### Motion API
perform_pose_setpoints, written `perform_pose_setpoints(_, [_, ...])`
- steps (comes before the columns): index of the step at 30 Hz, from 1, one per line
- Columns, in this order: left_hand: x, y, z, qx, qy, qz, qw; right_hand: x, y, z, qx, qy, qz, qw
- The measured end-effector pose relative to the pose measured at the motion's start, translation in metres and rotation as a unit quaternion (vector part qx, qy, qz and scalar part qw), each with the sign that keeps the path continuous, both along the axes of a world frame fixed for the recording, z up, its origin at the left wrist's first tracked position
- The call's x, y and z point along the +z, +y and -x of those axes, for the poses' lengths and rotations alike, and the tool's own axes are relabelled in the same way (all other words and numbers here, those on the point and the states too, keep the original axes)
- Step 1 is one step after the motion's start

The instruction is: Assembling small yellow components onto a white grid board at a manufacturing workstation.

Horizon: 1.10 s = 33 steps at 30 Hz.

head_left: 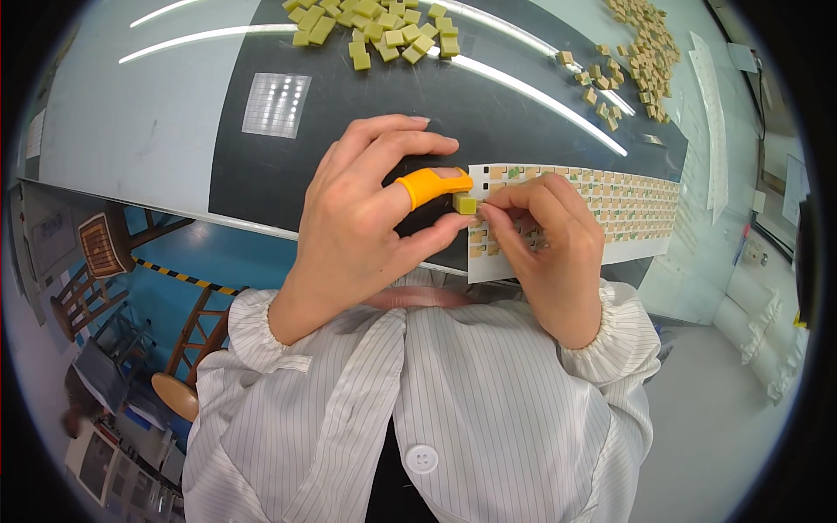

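My left hand [349, 209] pinches a small yellow-green block [465, 204] between thumb and index finger. An orange finger sleeve [427, 187] covers that index finger, while the other fingers are lifted and curved. At the block's right side, my right hand [558, 244] has its thumb and index finger pressed together. What those fingertips hold, if anything, is too small to make out. Under and beside the right hand lies a white sheet [623, 205] with rows of small tan, partly green-printed squares. The right hand hides part of its left end.
Loose yellow-green blocks [375, 30] are heaped at the far edge of the dark mat [357, 91]. Tan blocks with printed faces [649, 57] spread at the far right. A small clear gridded sheet [275, 105] lies left of my hands. Wooden stools [179, 392] stand on the floor at left.
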<state>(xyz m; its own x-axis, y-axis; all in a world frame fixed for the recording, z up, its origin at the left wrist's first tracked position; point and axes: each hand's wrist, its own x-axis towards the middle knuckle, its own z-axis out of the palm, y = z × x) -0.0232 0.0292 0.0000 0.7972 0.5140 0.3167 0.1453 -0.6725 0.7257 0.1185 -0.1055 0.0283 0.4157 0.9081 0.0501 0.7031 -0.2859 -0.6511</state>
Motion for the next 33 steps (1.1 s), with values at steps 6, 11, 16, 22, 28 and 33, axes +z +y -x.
perform_pose_setpoints(6, [-0.001,0.0,0.002,-0.003,0.009,-0.003,1.0,0.003,0.001,-0.008,0.026,0.07,0.002,0.997])
perform_pose_setpoints(11, [-0.001,0.0,0.002,-0.003,0.008,-0.004,1.0,0.027,0.004,-0.025,0.042,0.201,0.006,0.979])
perform_pose_setpoints(16, [-0.001,0.0,0.001,-0.006,0.004,0.006,1.0,0.025,0.006,-0.028,0.065,0.258,0.005,0.964])
perform_pose_setpoints(22, [-0.001,0.0,0.001,-0.003,0.001,0.01,1.0,0.017,0.008,-0.031,0.117,0.314,0.053,0.941])
perform_pose_setpoints(28, [-0.003,0.001,-0.001,0.001,-0.016,-0.001,1.0,0.012,0.008,-0.035,0.158,0.251,-0.027,0.955])
perform_pose_setpoints(33, [-0.002,0.001,-0.001,0.003,-0.008,-0.01,1.0,0.015,0.012,-0.03,0.112,0.296,0.022,0.948])
